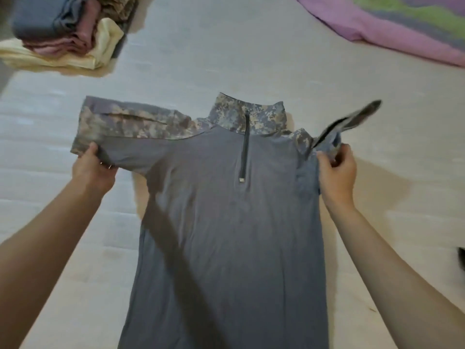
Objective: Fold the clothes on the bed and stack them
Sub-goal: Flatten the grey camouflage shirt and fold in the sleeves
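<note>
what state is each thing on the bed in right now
shirt, spread flat, front up, not yet folded
left hand, grips the outspread sleeve
right hand, pinches the other sleeve, raised
stack of clothes, folded and piled
blanket, rumpled

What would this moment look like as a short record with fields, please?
garment: grey shirt with camouflage collar and sleeves, front up, spread on the bed
left hand: grips the edge of the flat sleeve
right hand: pinches the other sleeve, lifted off the bed
stack: folded clothes at far left
other: pink-edged blanket at far right
</note>
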